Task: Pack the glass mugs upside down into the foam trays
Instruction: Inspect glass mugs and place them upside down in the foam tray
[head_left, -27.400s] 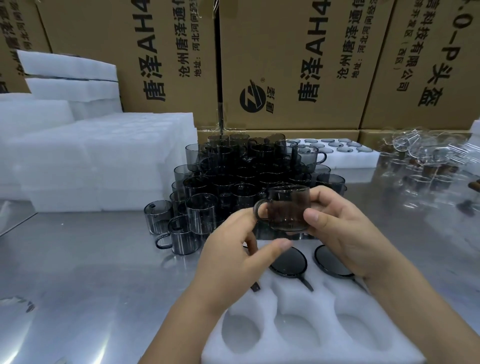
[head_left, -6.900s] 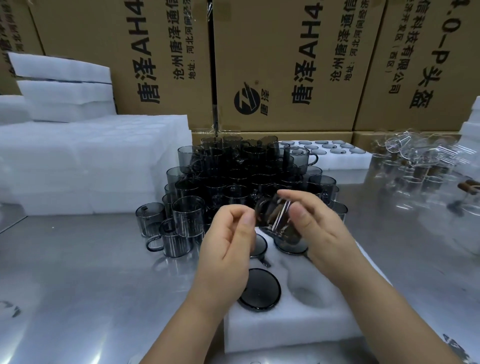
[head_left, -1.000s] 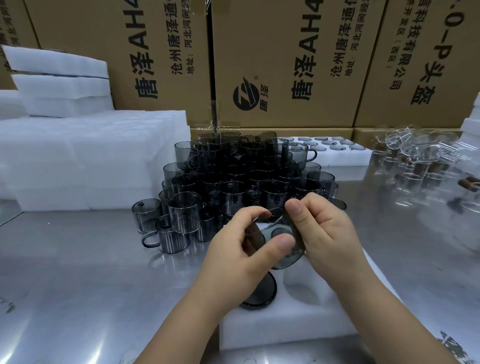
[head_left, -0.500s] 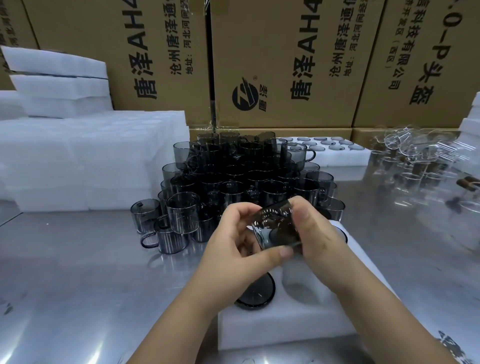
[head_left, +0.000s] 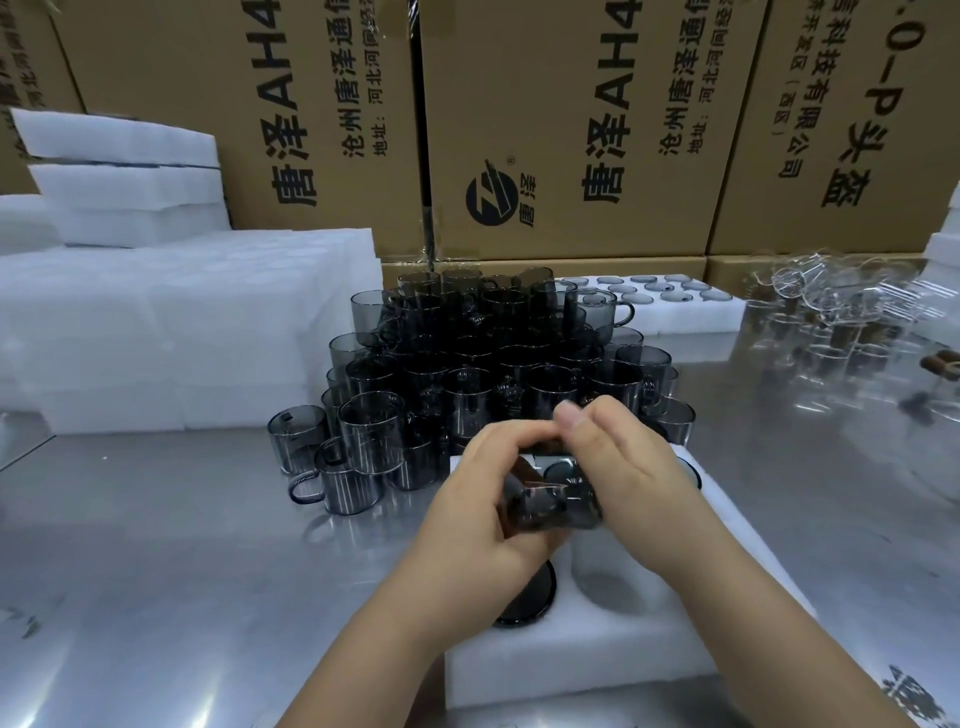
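Note:
Both hands hold one smoky grey glass mug (head_left: 550, 506) just above the white foam tray (head_left: 582, 660). My left hand (head_left: 483, 514) grips it from the left and below, my right hand (head_left: 628, 483) from the right and above. The mug is tilted, and its base faces me. An upturned mug (head_left: 527, 600) sits in the tray's near-left pocket, partly under my left wrist. Beside it an empty pocket (head_left: 608, 584) is open. My hands hide the tray's far pockets. Behind the tray stands a stacked pile of grey mugs (head_left: 467, 364).
Stacks of white foam trays (head_left: 171, 332) fill the left of the steel table. A filled foam tray (head_left: 660, 306) lies behind the pile. Clear glassware (head_left: 841, 322) crowds the right. Cardboard boxes (head_left: 561, 130) wall off the back.
Over the last second my hands turned the mug and lowered it toward the tray. It sits closer to the empty pocket than before.

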